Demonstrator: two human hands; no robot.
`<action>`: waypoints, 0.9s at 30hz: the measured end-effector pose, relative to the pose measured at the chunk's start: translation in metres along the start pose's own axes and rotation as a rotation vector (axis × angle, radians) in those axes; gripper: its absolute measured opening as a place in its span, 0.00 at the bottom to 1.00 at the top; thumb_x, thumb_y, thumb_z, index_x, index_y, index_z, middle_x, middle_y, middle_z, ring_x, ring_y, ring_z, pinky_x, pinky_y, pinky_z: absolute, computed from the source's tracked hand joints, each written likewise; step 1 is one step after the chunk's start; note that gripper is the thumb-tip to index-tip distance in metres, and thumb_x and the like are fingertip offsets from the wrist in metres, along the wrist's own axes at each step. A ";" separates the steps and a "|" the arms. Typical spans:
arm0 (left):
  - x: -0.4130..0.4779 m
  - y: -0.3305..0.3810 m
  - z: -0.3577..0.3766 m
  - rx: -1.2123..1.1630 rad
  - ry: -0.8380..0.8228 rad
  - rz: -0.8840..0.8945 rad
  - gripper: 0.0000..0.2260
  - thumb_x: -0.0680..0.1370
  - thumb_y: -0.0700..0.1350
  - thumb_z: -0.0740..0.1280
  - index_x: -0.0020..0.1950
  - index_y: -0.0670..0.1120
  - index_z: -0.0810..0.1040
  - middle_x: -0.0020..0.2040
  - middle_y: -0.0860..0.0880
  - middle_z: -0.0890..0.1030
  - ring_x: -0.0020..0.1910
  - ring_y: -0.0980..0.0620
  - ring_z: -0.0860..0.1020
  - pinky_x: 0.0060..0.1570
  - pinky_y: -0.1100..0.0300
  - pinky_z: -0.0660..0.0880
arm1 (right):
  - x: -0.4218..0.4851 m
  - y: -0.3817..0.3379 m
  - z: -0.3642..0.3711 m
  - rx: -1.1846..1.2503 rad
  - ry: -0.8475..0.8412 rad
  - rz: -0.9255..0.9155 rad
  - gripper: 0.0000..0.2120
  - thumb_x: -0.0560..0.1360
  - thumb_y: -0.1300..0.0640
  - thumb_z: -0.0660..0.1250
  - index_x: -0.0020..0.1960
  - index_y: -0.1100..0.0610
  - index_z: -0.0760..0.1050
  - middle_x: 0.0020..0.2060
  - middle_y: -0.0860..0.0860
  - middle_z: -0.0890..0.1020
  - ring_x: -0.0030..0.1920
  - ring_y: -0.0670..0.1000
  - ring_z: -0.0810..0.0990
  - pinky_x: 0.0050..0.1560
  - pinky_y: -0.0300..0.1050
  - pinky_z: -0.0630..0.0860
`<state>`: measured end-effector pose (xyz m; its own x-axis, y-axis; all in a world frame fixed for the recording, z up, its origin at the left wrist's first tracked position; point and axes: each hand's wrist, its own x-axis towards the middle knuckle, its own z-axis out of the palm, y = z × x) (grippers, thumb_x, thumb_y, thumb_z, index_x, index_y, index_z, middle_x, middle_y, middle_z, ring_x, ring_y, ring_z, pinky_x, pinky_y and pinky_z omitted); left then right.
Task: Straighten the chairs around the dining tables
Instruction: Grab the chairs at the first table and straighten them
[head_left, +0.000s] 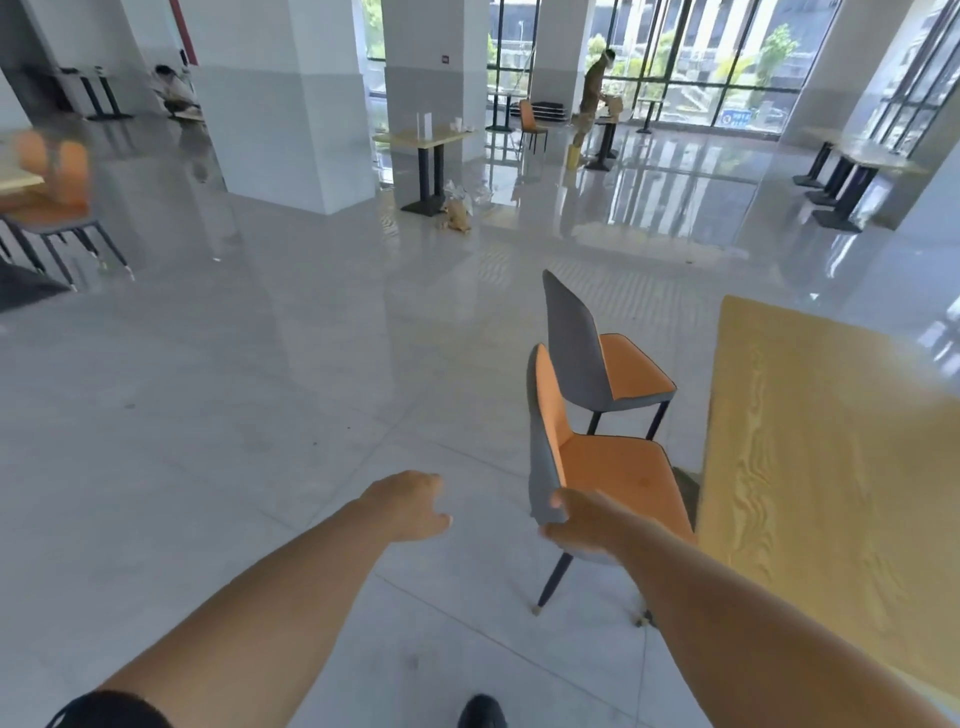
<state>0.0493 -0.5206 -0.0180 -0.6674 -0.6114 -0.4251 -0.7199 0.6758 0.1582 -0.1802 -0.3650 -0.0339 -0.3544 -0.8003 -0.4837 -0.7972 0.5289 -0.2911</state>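
Observation:
Two orange-and-grey chairs stand side by side at the left edge of a light wood dining table (831, 467). My right hand (576, 525) grips the lower edge of the backrest of the near chair (608, 467), thumb on the grey back. The far chair (597, 364) stands just beyond it, seat turned toward the table. My left hand (410, 506) hovers over the floor to the left of the near chair, fingers loosely curled, holding nothing.
Wide glossy tiled floor spreads left and ahead. Another orange chair (52, 202) and table sit at the far left. White pillars (291, 104), a small table (426, 140) with bags at its base, more tables and two people stand farther back.

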 end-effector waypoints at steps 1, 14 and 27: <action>0.016 -0.008 -0.007 0.003 -0.001 -0.005 0.30 0.79 0.61 0.63 0.76 0.46 0.64 0.75 0.44 0.68 0.70 0.43 0.71 0.65 0.50 0.71 | 0.021 -0.003 -0.008 -0.006 0.002 -0.009 0.31 0.77 0.39 0.65 0.74 0.53 0.66 0.68 0.55 0.75 0.64 0.57 0.75 0.60 0.52 0.75; 0.212 -0.085 -0.110 0.003 -0.035 -0.056 0.30 0.80 0.59 0.62 0.79 0.48 0.61 0.77 0.43 0.65 0.72 0.42 0.68 0.66 0.50 0.69 | 0.250 -0.047 -0.108 0.014 -0.047 -0.086 0.29 0.78 0.39 0.63 0.74 0.53 0.66 0.67 0.54 0.75 0.62 0.55 0.76 0.55 0.49 0.74; 0.395 -0.169 -0.176 0.036 -0.088 0.111 0.28 0.79 0.60 0.62 0.76 0.49 0.66 0.74 0.44 0.69 0.70 0.43 0.71 0.63 0.53 0.70 | 0.402 -0.074 -0.143 0.120 0.005 0.079 0.31 0.77 0.39 0.64 0.74 0.54 0.66 0.66 0.55 0.76 0.60 0.55 0.77 0.54 0.49 0.75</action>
<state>-0.1263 -0.9486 -0.0555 -0.7225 -0.4945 -0.4832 -0.6340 0.7526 0.1777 -0.3341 -0.7663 -0.0885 -0.4164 -0.7558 -0.5053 -0.7024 0.6203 -0.3491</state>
